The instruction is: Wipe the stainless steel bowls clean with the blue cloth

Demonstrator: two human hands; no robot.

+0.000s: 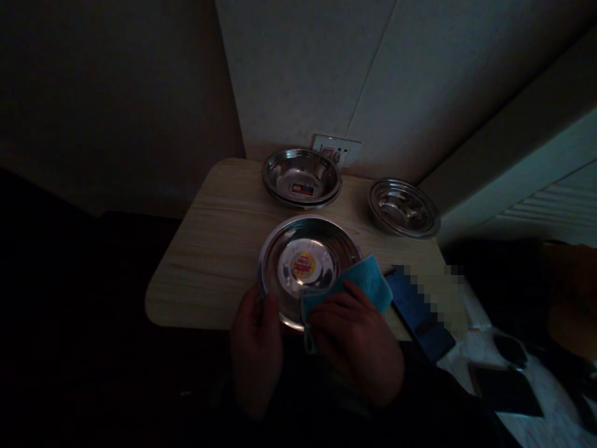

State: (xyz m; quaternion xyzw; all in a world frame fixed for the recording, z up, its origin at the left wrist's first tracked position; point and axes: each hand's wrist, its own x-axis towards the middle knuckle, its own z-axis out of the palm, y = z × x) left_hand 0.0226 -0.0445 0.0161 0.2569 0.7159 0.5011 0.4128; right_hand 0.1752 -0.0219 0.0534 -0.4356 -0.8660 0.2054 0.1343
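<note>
A shiny metal basin (305, 227) with a round yellow and red label inside sits at the near edge of the wooden table. My left hand (256, 348) grips its rim at the near left, thumb on one side and fingers on the other. In my right hand (347, 336) is a folded blue cloth (366, 277), pressed over the basin's near right rim. The palm side of that hand and the rim beneath the cloth are hidden.
Behind the basin stand stacked metal bowls (302, 174), the top one with a dark label. More nested metal bowls (403, 208) are at the back right. A dark phone (420, 317) lies at the right edge. A wall socket (336, 149) is behind the table (200, 274).
</note>
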